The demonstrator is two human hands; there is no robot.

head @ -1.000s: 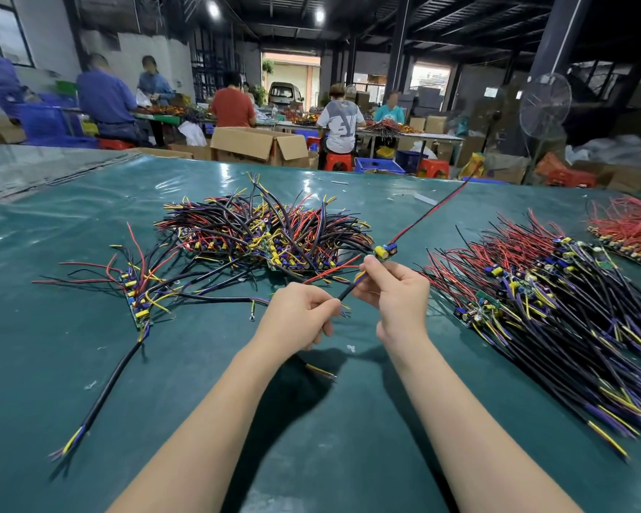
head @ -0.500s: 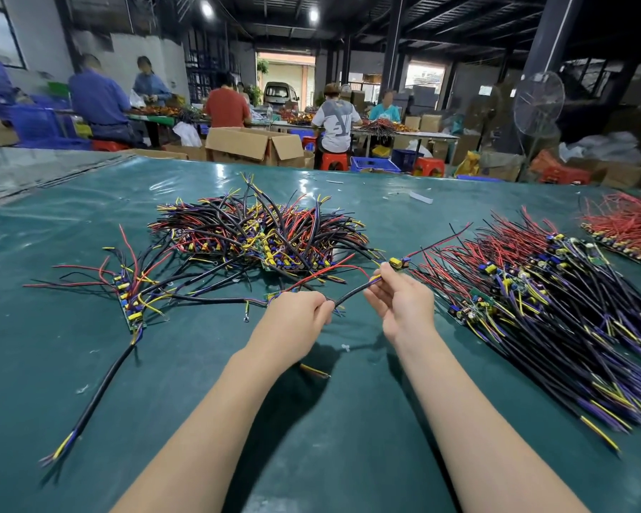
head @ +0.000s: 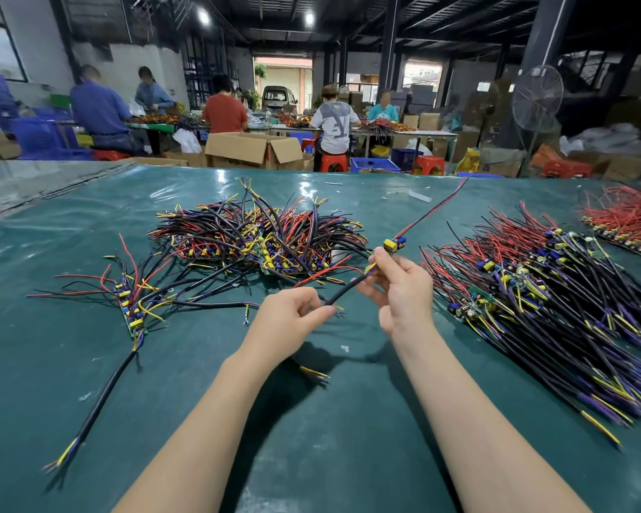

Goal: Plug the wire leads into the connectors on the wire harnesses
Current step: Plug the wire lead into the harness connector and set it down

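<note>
My right hand (head: 400, 290) pinches a small connector board (head: 393, 244) with yellow and blue parts; its red and black leads (head: 430, 212) stick up and away to the right. My left hand (head: 293, 320) pinches a black sheathed cable (head: 343, 292) that runs up to my right fingers, its yellow lead end close under the board. The cable's other end (head: 313, 372) shows below my left wrist. A tangled heap of harnesses (head: 260, 235) lies behind my hands.
A large pile of harnesses (head: 555, 301) with black and purple cables fills the right of the green table (head: 334, 431). A few harnesses (head: 132, 305) lie at the left, one long cable (head: 97, 405) trailing toward me. Red wires (head: 629, 220) sit far right. People work at tables behind.
The board's red and black leads dipped toward the right pile, then rose again. My right hand lifted slightly; both hands keep their hold.
</note>
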